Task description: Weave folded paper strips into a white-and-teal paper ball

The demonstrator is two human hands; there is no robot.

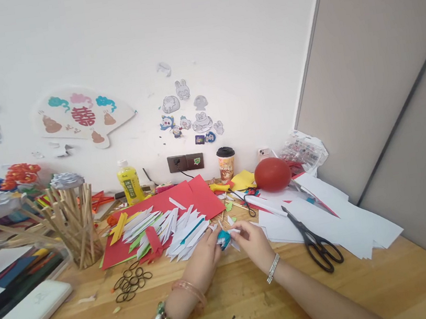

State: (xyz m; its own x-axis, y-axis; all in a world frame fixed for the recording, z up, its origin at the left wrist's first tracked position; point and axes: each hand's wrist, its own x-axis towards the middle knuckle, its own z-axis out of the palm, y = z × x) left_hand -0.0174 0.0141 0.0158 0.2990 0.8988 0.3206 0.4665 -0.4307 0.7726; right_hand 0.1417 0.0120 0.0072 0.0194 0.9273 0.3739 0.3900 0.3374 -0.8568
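Teal and white folded paper piece sits pinched between the fingertips of both hands, just above the wooden tabletop. Left hand grips its left side with fingers curled in; right hand clasps the right side, thumb and forefinger closed on a white tip. Just behind lies a heap of white folded paper strips on red card. Black scissors rest on white sheets to the right, black rubber bands to the left.
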